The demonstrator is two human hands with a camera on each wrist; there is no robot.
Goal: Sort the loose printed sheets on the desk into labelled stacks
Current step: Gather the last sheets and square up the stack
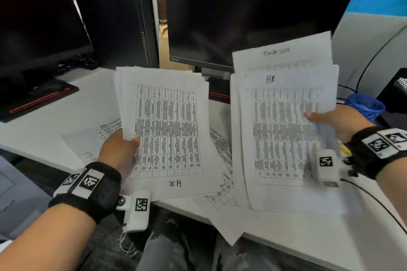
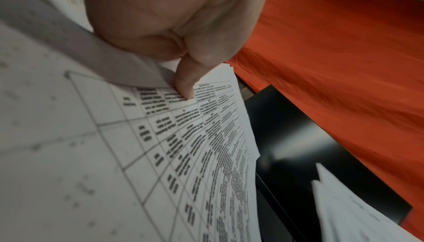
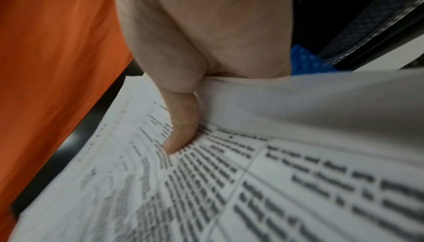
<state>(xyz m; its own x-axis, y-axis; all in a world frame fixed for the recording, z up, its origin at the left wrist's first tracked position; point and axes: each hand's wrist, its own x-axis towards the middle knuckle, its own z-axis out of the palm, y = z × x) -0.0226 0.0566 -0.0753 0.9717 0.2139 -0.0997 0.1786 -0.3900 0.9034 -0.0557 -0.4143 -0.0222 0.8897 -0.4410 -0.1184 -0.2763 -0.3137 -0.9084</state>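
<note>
Holding two bundles of white printed table sheets above the white bench, left hand gripping the upside-down "H.R" bundle, right hand gripping the "HR" bundle, we are merging them; turning the left one first seems wise.

The head camera looked forward and down over the desk. Each wrist camera sat very close, aimed along a thumb onto printed sheets, probably those the head view shared.
</note>
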